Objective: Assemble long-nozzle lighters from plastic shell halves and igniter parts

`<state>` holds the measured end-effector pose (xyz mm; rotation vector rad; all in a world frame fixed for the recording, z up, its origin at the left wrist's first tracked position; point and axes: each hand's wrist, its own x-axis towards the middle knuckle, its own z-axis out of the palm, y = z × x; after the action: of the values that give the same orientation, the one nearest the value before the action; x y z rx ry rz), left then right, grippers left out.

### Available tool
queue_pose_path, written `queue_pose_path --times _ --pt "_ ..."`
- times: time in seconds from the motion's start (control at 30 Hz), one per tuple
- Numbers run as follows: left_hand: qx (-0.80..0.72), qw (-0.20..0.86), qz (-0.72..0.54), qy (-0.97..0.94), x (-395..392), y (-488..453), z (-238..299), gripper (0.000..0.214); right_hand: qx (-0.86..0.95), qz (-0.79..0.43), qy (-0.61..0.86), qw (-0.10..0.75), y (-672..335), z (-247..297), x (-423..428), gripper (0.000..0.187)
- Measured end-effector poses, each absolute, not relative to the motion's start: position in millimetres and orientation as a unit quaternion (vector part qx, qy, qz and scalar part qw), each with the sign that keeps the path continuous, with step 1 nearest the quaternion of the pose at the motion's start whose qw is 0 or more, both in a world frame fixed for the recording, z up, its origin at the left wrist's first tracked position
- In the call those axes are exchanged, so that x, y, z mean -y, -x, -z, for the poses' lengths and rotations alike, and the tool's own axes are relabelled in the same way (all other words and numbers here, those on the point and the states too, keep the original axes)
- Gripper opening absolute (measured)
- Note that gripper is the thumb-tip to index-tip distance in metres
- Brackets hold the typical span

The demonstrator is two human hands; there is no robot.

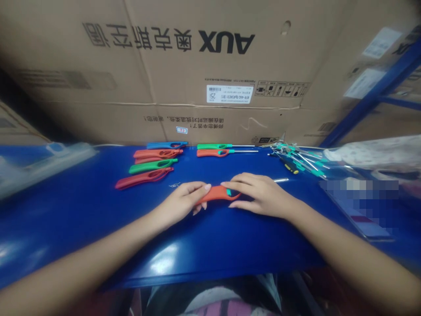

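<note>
My left hand (pixel 184 199) pinches the rear end of an orange long-nosed gas lighter (pixel 216 194) just above the blue table. Over the lighter's front end lies my right hand (pixel 258 193), its thumb and fingers curled round the trigger loop and hiding much of it. A green trigger part shows beside the right fingertips, and a metal tube (pixel 281 180) sticks out beyond that hand. Behind the hands lie two lighters with metal tubes, one green (pixel 213 146) and one orange (pixel 212 152). Lighter casings without tubes, such as a red one (pixel 141 179) and a green one (pixel 153 166), lie at the left.
A heap of metal tubes with green parts (pixel 307 160) lies at the back right, with a yellow-and-black screwdriver (pixel 291 166) by it. A phone-like flat device (pixel 365 219) is at the right. A large cardboard box (pixel 184 87) walls off the back; a clear plastic bag (pixel 46 164) lies left.
</note>
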<state>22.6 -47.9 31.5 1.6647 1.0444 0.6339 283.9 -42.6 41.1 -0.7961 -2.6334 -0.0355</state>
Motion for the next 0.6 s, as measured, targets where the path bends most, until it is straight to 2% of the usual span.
queue_pose_path --times 0.07,0.1,0.23,0.3,0.43,0.6 --pt "-0.436 0.531 -0.256 -0.68 49.8 -24.5 -30.8 0.048 0.94 0.03 0.262 0.216 -282.4 -39.0 43.4 0.037" --pt "-0.431 0.498 -0.262 -0.705 50.9 -24.3 -30.8 0.048 0.937 0.036 0.258 0.234 -282.0 -38.0 43.5 0.034" --pt "-0.352 0.232 -0.272 -0.865 53.7 -17.3 -29.6 0.038 0.924 0.009 0.236 0.301 -281.4 -35.4 42.1 0.027" --pt "-0.312 0.149 -0.237 -0.908 53.9 -13.1 -27.7 0.039 0.924 -0.025 0.213 0.317 -280.5 -34.9 42.3 0.024" --pt "-0.283 0.106 -0.203 -0.931 56.1 -10.5 -25.8 0.036 0.912 -0.092 0.195 0.35 -275.9 -33.2 46.5 0.021" --pt "-0.276 0.092 -0.205 -0.935 55.0 -11.2 -27.5 0.035 0.902 -0.094 0.219 0.359 -269.7 -30.1 48.7 0.017"
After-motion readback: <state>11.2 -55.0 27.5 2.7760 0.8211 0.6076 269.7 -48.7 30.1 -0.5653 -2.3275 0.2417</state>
